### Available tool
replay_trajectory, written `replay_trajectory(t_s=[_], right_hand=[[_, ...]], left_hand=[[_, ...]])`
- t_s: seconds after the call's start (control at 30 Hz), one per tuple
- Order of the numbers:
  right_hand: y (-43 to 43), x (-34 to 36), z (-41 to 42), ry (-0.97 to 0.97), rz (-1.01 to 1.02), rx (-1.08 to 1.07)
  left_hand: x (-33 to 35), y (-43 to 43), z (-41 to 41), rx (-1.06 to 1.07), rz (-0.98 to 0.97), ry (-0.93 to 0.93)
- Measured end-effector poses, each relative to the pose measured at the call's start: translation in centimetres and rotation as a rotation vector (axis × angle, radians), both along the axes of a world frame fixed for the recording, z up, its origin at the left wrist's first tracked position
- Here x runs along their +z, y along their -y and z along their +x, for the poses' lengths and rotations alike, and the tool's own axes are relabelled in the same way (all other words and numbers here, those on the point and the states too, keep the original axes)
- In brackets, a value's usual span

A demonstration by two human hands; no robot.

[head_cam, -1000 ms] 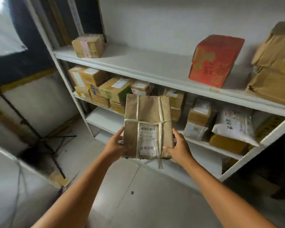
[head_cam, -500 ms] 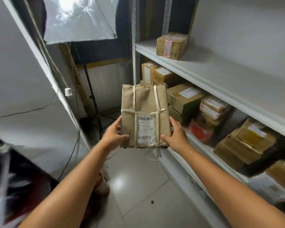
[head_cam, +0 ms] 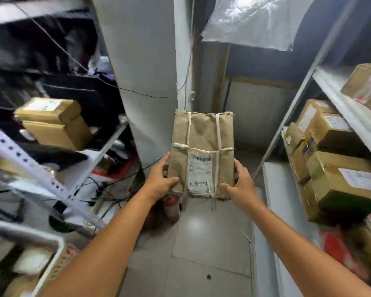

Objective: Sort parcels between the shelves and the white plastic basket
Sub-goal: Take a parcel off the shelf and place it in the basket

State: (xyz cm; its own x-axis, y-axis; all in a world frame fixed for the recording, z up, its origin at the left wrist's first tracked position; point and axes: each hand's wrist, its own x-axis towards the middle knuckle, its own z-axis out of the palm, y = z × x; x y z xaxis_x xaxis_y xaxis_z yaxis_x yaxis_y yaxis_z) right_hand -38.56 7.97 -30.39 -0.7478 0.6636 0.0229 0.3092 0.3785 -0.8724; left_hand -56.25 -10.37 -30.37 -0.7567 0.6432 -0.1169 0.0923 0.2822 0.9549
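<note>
Both bare forearms enter from the bottom of the frame and converge toward its centre, the left from lower left, the right from lower right; elbows lie out of view. Left hand (head_cam: 159, 182): thumb laid across the near face of the parcel (head_cam: 201, 133) at its lower left corner, fingers curled round the left edge. Right hand (head_cam: 243, 185): thumb on the lower right corner, fingers curled round the right edge. Wrists roughly straight, hands about level

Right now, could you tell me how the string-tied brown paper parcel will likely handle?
Probably stiff: the string-tied brown paper parcel stands unsagging, held low by left hand and right hand. Its wrinkled paper probably isn't slippery.
</note>
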Motion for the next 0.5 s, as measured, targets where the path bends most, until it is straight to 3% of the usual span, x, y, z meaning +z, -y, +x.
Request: replay_trajectory(t_s=[0.1,0.27,0.5], right_hand=[[2.3,-0.9,-1.0,-0.011,-0.07,0.147],[8.7,-2.5,-2.6,-0.074,-0.018,0.374],[20.6,-6.6,-4.8,0.064,0.027,0.657]], left_hand=[[-1.1,4.6,1.3,0.139,0.01,-0.024],[-3.3,13.9,4.0,0.359,-0.057,-0.046],[-6.0,27.5,9.9,0.667,-0.089,0.061]])
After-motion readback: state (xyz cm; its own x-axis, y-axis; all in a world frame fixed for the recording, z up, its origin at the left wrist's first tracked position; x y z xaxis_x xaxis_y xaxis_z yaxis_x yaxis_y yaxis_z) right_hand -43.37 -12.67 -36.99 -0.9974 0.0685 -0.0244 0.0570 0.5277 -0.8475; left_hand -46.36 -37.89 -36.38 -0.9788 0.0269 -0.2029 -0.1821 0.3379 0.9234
